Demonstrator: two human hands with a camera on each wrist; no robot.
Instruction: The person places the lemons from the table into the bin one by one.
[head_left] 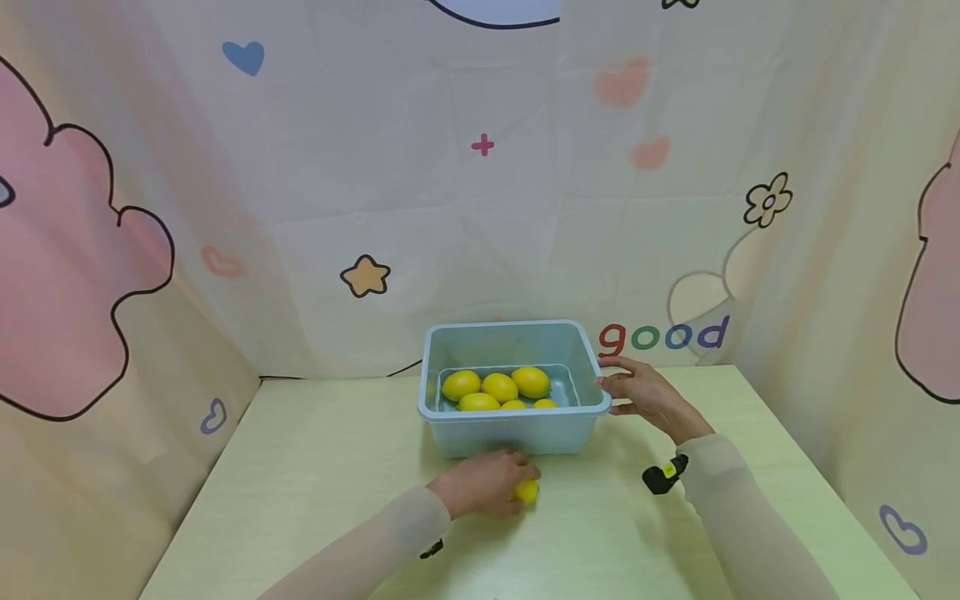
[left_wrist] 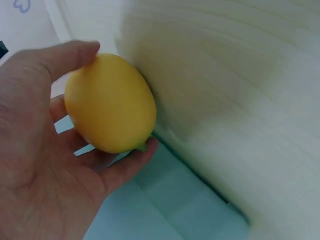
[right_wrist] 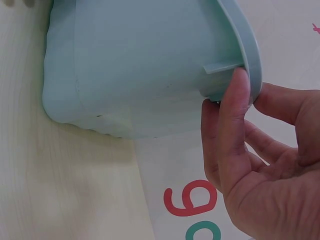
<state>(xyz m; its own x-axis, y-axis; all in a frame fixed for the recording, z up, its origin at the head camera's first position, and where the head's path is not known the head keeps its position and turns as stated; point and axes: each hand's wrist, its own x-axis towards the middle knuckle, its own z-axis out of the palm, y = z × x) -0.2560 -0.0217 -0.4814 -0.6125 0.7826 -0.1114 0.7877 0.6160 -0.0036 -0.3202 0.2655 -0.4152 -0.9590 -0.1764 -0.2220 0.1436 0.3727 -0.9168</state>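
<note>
My left hand (head_left: 483,483) curls round a yellow lemon (head_left: 527,492) low over the table, just in front of a light blue plastic bin (head_left: 517,435). In the left wrist view the thumb lies on one side of the lemon (left_wrist: 110,102), the fingers on the other, close to the bin wall. Several lemons (head_left: 499,387) lie inside the bin; its front wall partly hides the nearer ones. At the bin's right side, my right hand (head_left: 652,398) pinches the rim. The right wrist view shows the thumb on one side of the rim and fingers (right_wrist: 234,115) beneath it.
The pale wooden table (head_left: 300,500) extends on both sides of the bin. Behind it hangs a printed cloth (head_left: 360,167), with more cloth at left and right. Each wrist carries a small black device (head_left: 664,475).
</note>
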